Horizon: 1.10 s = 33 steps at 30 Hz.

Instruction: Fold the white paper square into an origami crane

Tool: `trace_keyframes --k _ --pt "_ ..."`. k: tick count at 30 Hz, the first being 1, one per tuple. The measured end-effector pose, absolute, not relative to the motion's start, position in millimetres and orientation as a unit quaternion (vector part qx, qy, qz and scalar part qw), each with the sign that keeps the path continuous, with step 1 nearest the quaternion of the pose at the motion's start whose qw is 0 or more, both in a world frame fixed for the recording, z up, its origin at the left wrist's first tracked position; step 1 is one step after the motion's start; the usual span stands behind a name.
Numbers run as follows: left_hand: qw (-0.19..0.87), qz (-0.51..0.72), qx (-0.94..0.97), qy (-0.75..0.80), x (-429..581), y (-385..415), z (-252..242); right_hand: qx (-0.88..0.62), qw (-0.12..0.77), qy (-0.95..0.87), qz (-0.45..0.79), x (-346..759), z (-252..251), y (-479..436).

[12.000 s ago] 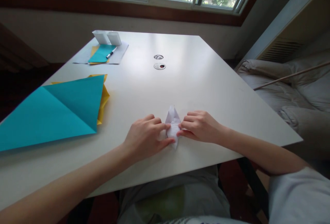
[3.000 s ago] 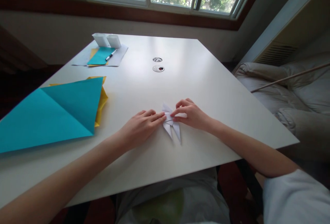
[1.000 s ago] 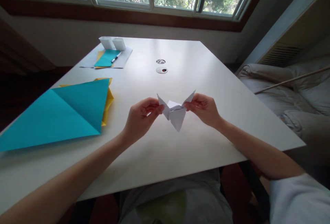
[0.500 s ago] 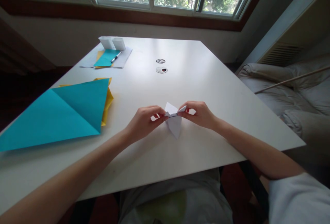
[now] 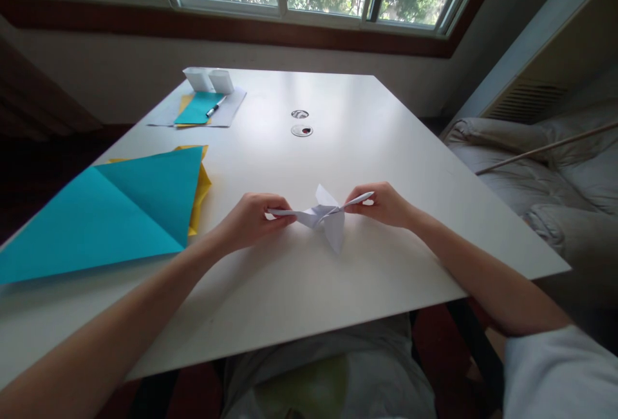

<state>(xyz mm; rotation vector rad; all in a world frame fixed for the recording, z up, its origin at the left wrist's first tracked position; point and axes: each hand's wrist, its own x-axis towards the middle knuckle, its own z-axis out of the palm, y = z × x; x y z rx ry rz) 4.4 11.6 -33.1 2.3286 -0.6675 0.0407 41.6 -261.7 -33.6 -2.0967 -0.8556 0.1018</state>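
A folded white paper figure (image 5: 333,223) is held just over the near part of the white table, between both hands. Its two flaps point toward and away from me. My left hand (image 5: 258,216) pinches a narrow point that sticks out on the figure's left. On the other side, my right hand (image 5: 379,203) pinches a second narrow point, whose tip shows above the fingers. Both hands are closed on the paper.
Left of my hands, a large folded blue paper (image 5: 140,213) lies over a yellow folded paper (image 5: 199,203). At the table's (image 5: 386,264) far left are paper sheets (image 5: 236,107), a pen (image 5: 215,107) and two white box-like objects (image 5: 221,81). A couch stands to the right.
My hands have moved apart, the left one farther to the left. More of the white paper's middle and its two narrow points now shows between and in the fingers.
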Motion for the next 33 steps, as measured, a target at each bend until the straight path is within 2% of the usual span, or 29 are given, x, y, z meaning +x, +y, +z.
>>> trace_keyframes --k 5,11,20,25,33 --pt "0.371 0.012 0.898 -0.237 4.9 11.6 -33.1 -0.831 0.438 -0.340 0.045 41.9 -36.1 -260.5" --pt "0.485 0.046 0.843 -0.229 -1.6 -6.3 -35.0 -0.821 0.423 -0.381 -0.038 29.1 -34.1 -246.4" --pt "0.390 0.120 0.863 -0.298 -11.8 -25.4 -33.1 -0.808 0.380 -0.445 -0.065 17.6 -33.7 -236.7" --pt "0.344 0.108 0.880 -0.310 -12.5 -25.9 -31.8 -0.817 0.384 -0.427 -0.056 17.6 -33.8 -235.6" --pt "0.381 0.101 0.877 -0.274 -4.8 -13.9 -31.9 -0.816 0.411 -0.405 -0.040 25.0 -34.1 -243.9"
